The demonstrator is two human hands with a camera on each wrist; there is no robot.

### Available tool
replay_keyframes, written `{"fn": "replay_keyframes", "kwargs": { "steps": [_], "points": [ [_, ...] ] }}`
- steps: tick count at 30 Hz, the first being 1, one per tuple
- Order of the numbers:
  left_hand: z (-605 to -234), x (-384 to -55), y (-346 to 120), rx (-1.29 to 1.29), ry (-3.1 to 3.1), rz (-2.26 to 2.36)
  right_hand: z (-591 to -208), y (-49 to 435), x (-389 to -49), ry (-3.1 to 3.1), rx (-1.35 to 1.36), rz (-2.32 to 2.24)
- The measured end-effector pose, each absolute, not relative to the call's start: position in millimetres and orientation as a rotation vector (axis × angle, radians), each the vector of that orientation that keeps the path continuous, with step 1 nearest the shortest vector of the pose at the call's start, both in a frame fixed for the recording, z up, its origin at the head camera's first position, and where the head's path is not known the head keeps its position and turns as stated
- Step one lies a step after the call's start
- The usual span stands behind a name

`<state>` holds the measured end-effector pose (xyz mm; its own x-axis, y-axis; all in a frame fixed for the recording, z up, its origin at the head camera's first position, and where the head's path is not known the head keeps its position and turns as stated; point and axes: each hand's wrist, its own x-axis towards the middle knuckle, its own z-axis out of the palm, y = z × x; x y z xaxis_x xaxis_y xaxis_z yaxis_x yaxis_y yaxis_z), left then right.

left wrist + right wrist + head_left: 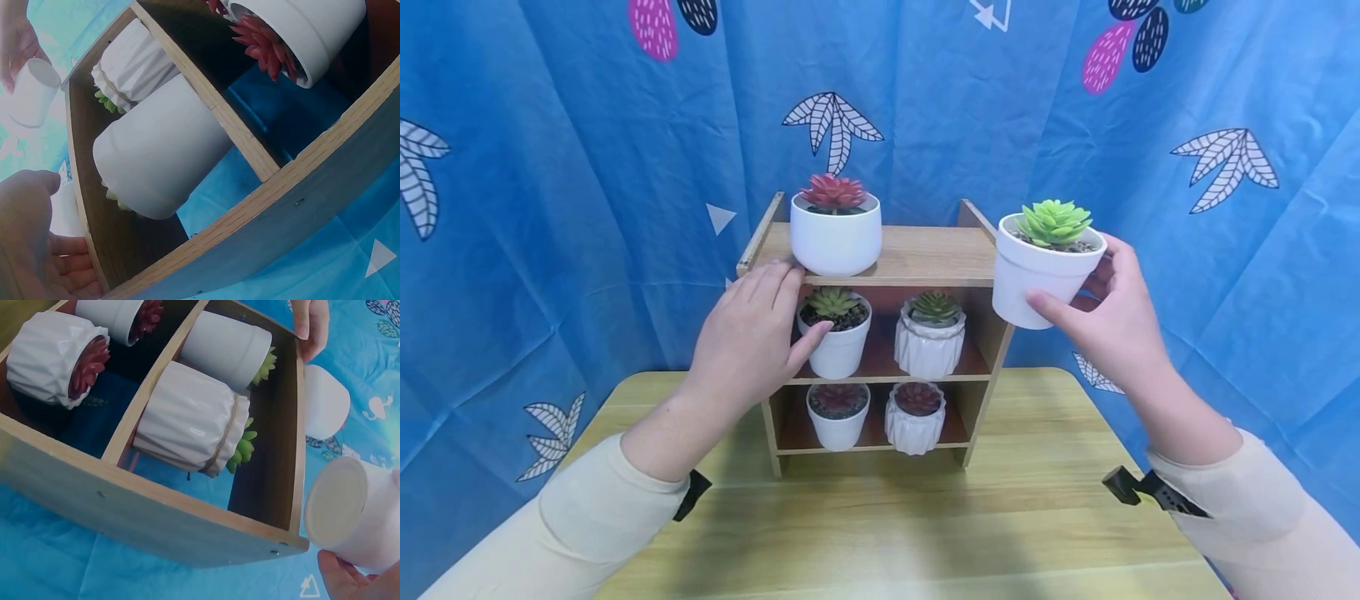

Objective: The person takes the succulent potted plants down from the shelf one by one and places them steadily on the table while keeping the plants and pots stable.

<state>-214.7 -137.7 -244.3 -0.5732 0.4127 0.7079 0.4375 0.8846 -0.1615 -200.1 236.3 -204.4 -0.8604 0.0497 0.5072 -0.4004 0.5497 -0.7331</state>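
Note:
A white pot with a bright green succulent (1036, 279) is held up by my right hand (1116, 325), thumb on its near side and fingers round the far side. It is beside the right end of the wooden shelf (936, 257); its base shows in the right wrist view. My left hand (752, 321) lies at the top board's front left edge, fingers extended and thumb pointing right. Just beyond those fingertips, a rounded white pot with a red succulent (837, 242) stands on the top board.
On the middle level are a smooth white pot with a green succulent (838, 354) and a ribbed white pot (929, 348). Below them stand a smooth pot (838, 429) and a ribbed pot (914, 429) with dark red succulents. A blue patterned cloth (955, 108) hangs behind the wooden table (880, 533).

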Motion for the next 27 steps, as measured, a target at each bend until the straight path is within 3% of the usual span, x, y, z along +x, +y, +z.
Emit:
{"fn": "replay_keyframes", "kwargs": {
  "steps": [27],
  "points": [
    [-243.1,-212.8,-136.9,-0.588,-2.263,-0.036,-230.4,259.1,-194.9,-2.285,0.281,1.243]
  ]
}}
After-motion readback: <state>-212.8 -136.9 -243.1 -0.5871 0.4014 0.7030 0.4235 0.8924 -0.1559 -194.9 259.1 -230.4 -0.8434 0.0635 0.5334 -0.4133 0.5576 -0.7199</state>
